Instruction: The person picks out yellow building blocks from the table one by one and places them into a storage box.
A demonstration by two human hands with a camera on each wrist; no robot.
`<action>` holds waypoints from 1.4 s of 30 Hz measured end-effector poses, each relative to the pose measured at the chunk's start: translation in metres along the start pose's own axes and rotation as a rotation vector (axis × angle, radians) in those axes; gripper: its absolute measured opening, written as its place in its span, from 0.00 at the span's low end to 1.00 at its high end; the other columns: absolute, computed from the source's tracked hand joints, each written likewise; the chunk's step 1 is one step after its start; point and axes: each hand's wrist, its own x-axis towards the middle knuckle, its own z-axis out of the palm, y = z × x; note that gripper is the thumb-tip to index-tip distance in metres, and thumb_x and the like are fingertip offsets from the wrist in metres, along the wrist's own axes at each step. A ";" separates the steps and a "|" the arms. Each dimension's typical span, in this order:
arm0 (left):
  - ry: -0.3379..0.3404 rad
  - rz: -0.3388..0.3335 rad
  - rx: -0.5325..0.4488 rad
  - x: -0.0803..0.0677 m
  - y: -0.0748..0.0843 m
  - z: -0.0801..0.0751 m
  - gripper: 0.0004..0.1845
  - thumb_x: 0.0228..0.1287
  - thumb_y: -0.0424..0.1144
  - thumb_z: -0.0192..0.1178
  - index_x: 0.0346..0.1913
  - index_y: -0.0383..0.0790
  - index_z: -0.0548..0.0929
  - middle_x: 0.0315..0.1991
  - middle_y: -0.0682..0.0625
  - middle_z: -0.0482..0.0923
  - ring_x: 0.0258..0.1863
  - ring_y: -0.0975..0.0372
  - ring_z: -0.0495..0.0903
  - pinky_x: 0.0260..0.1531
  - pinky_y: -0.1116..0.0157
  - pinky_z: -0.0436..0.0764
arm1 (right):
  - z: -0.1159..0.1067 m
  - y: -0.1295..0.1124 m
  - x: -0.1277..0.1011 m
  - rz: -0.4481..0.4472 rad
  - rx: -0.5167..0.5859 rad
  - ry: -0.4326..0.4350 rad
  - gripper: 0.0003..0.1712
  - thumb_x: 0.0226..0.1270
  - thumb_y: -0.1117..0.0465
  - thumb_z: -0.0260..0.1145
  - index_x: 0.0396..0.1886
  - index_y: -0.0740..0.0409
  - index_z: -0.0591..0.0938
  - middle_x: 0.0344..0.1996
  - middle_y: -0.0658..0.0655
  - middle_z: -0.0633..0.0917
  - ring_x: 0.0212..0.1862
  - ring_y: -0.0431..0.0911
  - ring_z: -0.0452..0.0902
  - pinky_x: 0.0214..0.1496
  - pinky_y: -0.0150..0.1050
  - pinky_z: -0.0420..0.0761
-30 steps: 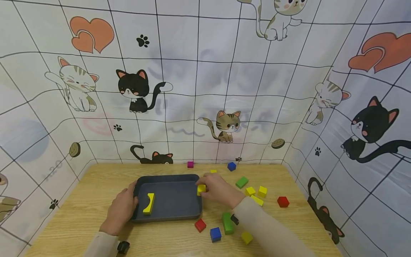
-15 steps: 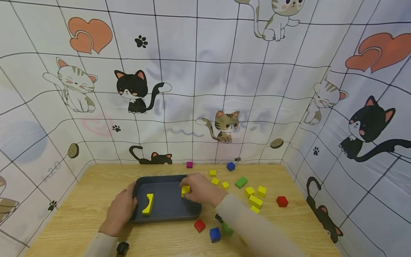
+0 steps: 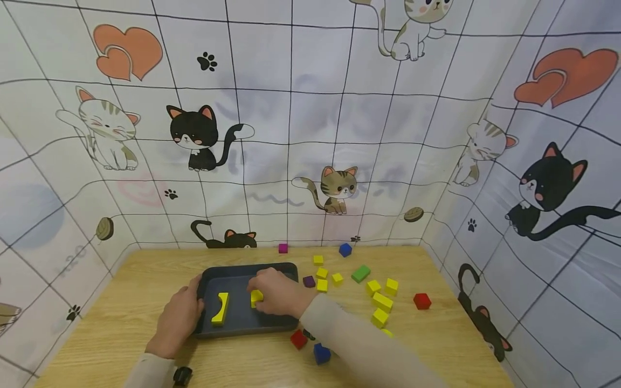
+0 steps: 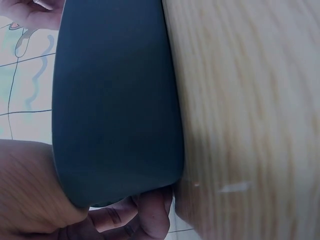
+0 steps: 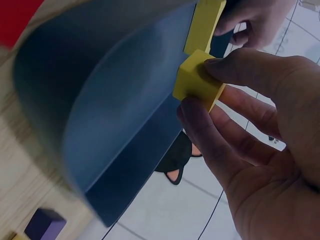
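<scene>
A dark grey tray [image 3: 233, 321] lies on the wooden table. My left hand [image 3: 180, 315] grips its left rim, with fingers curled under the tray's corner [image 4: 145, 217]. Inside the tray lies a yellow arch block [image 3: 220, 309]. My right hand [image 3: 274, 293] reaches into the tray and pinches a yellow cube [image 3: 256, 296] between thumb and fingers. In the right wrist view the yellow cube [image 5: 196, 80] sits at my fingertips [image 5: 220, 65] above the tray floor [image 5: 125, 110], with the yellow arch block [image 5: 205, 22] beyond it.
Loose blocks lie right of the tray: several yellow cubes [image 3: 373, 287], a green block [image 3: 360, 273], a purple cube [image 3: 308, 281], a red hexagon [image 3: 422, 300], a red cube [image 3: 298, 338], blue cubes [image 3: 321, 353] and a magenta cube [image 3: 283, 248]. Cat-print fabric walls [image 3: 310, 134] surround the table.
My right hand carried the yellow cube leftward from the tray's right rim into the tray's middle, near the arch block. The left hand kept its hold on the tray.
</scene>
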 end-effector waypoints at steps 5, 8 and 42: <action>0.005 0.013 -0.002 0.000 0.000 0.000 0.37 0.81 0.29 0.61 0.87 0.24 0.65 0.61 0.19 0.84 0.33 0.50 0.82 0.33 0.48 0.86 | 0.007 -0.013 0.007 -0.047 -0.032 -0.024 0.22 0.76 0.59 0.84 0.66 0.53 0.94 0.61 0.50 0.94 0.64 0.43 0.89 0.63 0.29 0.88; 0.001 0.018 -0.006 0.000 -0.001 -0.001 0.37 0.81 0.29 0.61 0.87 0.24 0.65 0.59 0.20 0.84 0.31 0.50 0.81 0.31 0.48 0.84 | 0.012 -0.020 0.011 -0.082 -0.062 -0.033 0.22 0.75 0.59 0.84 0.66 0.52 0.94 0.61 0.49 0.95 0.63 0.41 0.90 0.63 0.28 0.88; 0.004 0.038 -0.002 -0.001 -0.001 -0.003 0.36 0.81 0.30 0.62 0.86 0.24 0.65 0.57 0.20 0.85 0.34 0.44 0.87 0.33 0.43 0.86 | 0.027 -0.058 0.038 -0.077 -0.099 -0.084 0.25 0.74 0.55 0.86 0.67 0.49 0.90 0.57 0.44 0.95 0.51 0.31 0.92 0.51 0.21 0.85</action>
